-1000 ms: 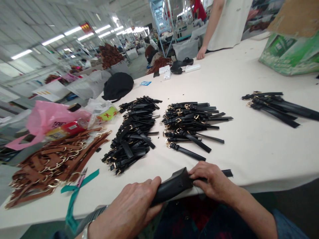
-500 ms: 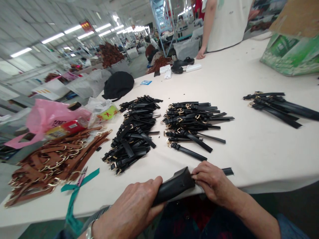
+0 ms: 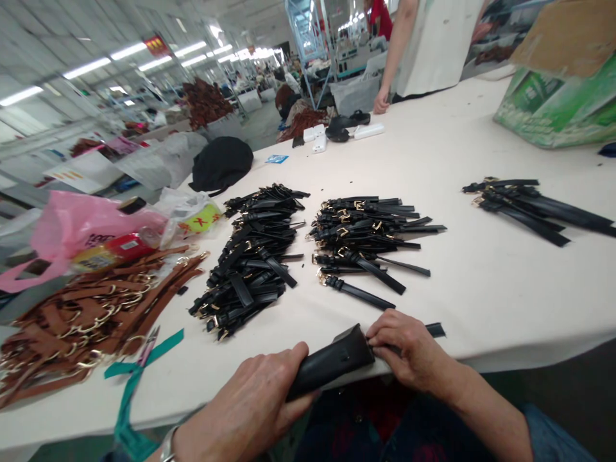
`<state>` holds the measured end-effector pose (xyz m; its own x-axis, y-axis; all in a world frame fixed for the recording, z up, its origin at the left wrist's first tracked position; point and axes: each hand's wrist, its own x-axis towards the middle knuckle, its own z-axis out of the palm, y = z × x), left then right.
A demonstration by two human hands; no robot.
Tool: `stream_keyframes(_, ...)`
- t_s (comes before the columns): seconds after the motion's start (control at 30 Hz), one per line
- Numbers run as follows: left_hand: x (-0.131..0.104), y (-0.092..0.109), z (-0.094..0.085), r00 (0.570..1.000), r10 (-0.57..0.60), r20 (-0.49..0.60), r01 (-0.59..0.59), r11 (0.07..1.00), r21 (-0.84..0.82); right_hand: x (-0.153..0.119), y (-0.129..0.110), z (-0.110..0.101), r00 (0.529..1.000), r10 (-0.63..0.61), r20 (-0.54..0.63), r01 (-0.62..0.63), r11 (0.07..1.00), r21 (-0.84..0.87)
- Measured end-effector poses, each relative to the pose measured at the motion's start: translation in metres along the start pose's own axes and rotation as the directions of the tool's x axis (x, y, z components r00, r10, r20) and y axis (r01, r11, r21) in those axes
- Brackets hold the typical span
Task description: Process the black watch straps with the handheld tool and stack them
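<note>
A dark, wide leather-like piece point(image 3: 332, 362) is gripped in my left hand point(image 3: 255, 391), its folded end pointing right over the table's front edge. My right hand point(image 3: 407, 350) is closed at that end, its fingers pinching a black strap, whose cut end point(image 3: 436, 330) sticks out beyond the knuckles. Just past my hands lies a single black buckled strap point(image 3: 359, 292). Behind it are a middle pile of black buckled straps point(image 3: 366, 224) and a left pile point(image 3: 255, 256).
More black straps point(image 3: 534, 205) lie at the right. Brown straps with rings point(image 3: 96, 321), scissors with green ribbon point(image 3: 144, 359) and a pink bag point(image 3: 96, 221) are at the left. Farther back are a black cap point(image 3: 221, 163), a green box point(image 3: 553, 106) and a person's hand point(image 3: 381, 102).
The view has shifted slightly, so the table's contents appear a little farther left. Both hands keep their holds, with almost no movement between them.
</note>
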<state>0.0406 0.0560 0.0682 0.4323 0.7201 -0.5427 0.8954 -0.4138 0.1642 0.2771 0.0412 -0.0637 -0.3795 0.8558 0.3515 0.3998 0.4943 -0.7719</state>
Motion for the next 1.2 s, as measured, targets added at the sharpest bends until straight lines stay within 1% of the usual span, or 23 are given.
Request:
stream_keyframes(0.13, -0.0047, -0.0066, 0.0044, 1.0, 0.01, -0.008, -0.009, 0.999, 0.034, 0.0005, -0.0014, -0.0006, 1.0, 0.015, 0.012, -0.015, 1.0, 0.006)
stream_keyframes(0.33, 0.0002, 0.0012, -0.0012, 1.0, 0.023, -0.005, -0.023, 1.0, 0.022, -0.0001, 0.0013, 0.0, 1.0, 0.016, -0.003, -0.016, 1.0, -0.002)
stream_keyframes(0.4, -0.0012, -0.001, 0.0004, 1.0, 0.019, -0.011, -0.019, 1.0, 0.019, -0.0001, 0.0011, -0.0001, 1.0, 0.016, 0.001, -0.016, 1.0, -0.002)
stream_keyframes(0.53, -0.0048, -0.008, 0.0011, 1.0, 0.008, 0.011, -0.009, 0.999, 0.034, 0.0002, -0.0016, -0.0011, 1.0, 0.021, 0.018, -0.021, 1.0, 0.009)
stream_keyframes(0.73, 0.0013, 0.0003, -0.0011, 1.0, 0.013, 0.022, -0.013, 1.0, 0.023, -0.0007, -0.0014, -0.0008, 1.0, 0.028, -0.01, -0.027, 1.0, 0.016)
stream_keyframes(0.9, -0.0028, -0.0068, -0.0016, 1.0, 0.006, 0.018, -0.006, 0.999, 0.042, -0.0006, 0.0012, -0.0003, 1.0, 0.01, 0.017, -0.011, 1.0, 0.022)
stream_keyframes(1.0, -0.0016, -0.004, -0.0046, 0.999, 0.011, 0.039, -0.012, 0.999, 0.039, -0.0005, 0.0014, -0.001, 0.999, 0.03, 0.011, -0.03, 0.999, 0.021)
stream_keyframes(1.1, 0.001, 0.0002, -0.004, 0.999, 0.007, 0.037, -0.008, 1.0, 0.012, -0.0005, 0.0004, -0.0014, 0.999, 0.044, 0.002, -0.044, 0.999, 0.024)
stream_keyframes(1.2, -0.0008, -0.0027, -0.002, 0.999, -0.023, 0.023, 0.023, 1.0, 0.013, -0.0004, -0.0004, -0.0013, 1.0, 0.025, 0.003, -0.025, 0.999, 0.03)
